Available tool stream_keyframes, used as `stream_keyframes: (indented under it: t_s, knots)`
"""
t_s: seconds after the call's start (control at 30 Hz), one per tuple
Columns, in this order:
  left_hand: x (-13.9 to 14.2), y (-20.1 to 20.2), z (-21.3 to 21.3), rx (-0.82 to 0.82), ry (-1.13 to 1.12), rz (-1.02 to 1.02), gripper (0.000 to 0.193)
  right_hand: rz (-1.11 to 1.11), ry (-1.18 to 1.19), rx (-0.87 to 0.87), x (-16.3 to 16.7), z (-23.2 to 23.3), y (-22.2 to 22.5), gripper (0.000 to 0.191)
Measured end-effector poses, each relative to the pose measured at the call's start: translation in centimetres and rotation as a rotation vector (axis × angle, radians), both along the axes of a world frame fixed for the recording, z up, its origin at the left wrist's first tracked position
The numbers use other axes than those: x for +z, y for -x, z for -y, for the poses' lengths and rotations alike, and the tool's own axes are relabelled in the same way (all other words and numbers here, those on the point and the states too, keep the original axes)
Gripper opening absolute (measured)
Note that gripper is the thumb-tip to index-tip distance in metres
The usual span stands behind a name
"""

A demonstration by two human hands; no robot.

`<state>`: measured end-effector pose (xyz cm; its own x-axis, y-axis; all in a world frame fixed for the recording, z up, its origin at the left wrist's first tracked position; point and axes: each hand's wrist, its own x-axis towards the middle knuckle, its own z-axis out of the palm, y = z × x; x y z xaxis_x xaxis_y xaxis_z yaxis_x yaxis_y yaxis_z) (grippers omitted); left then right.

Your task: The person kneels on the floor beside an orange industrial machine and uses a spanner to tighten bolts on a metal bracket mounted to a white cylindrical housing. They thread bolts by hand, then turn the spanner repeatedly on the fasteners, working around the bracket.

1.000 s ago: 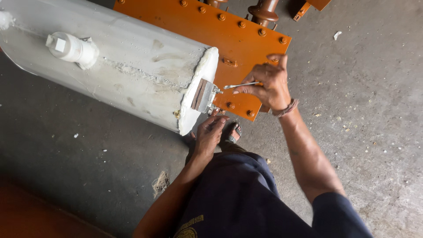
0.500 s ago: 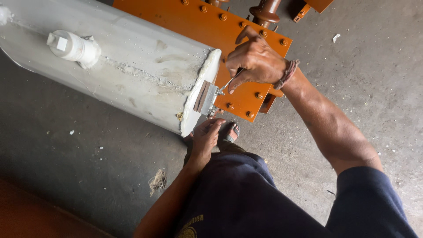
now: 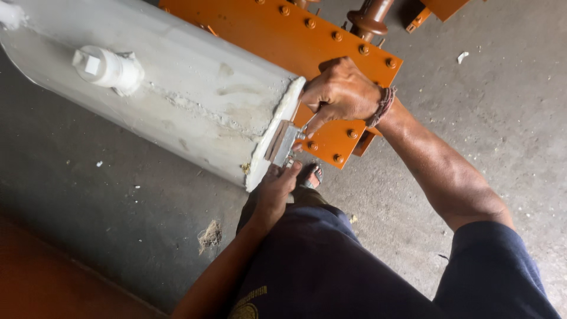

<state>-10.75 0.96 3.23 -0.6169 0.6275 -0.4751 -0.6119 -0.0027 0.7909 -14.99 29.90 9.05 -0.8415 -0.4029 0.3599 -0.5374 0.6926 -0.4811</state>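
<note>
Fingers of the right hand curl clenched over the grey bracket; left hand grips it below.

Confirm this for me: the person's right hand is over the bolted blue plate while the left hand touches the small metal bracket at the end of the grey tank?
Not quite: the head view shows the bolted plate is orange, not blue. The rest stands: the right hand is over it, and the left hand touches the small metal bracket at the end of the grey tank.
</note>
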Motion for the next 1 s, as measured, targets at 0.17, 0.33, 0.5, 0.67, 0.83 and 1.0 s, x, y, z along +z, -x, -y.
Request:
stream_keyframes:
  t_s: [0.17, 0.33, 0.5, 0.67, 0.83, 1.0]
  knots:
    - [1.2, -1.0, -1.6, 0.091, -0.291, 0.059, 0.013, 0.022, -0.018, -0.011, 0.1, 0.3, -0.2, 0.053]
    - [1.6, -0.7, -1.7, 0.055, -0.433, 0.136, 0.019, 0.001, -0.116, 0.060, -0.1, -0.4, -0.6, 0.038]
    - [2.3, 0.0, -1.3, 0.024, -0.589, 0.376, 0.024, 0.020, -0.085, 0.026, 0.2, -0.8, -0.4, 0.038]
    - [2.9, -0.1, -1.7, 0.003, -0.605, 0.401, 0.039, 0.110, -0.045, -0.071, -0.1, -0.9, -0.3, 0.048]
    - [3.5, -0.4, -2.4, 0.071, -0.449, 0.344, 0.034, -0.023, -0.026, -0.008, -0.7, -0.6, 0.0, 0.051]
    - [4.5, 0.1, -2.6, 0.017, -0.478, 0.254, 0.044, 0.075, 0.044, -0.060, -0.3, -0.2, 0.2, 0.062]
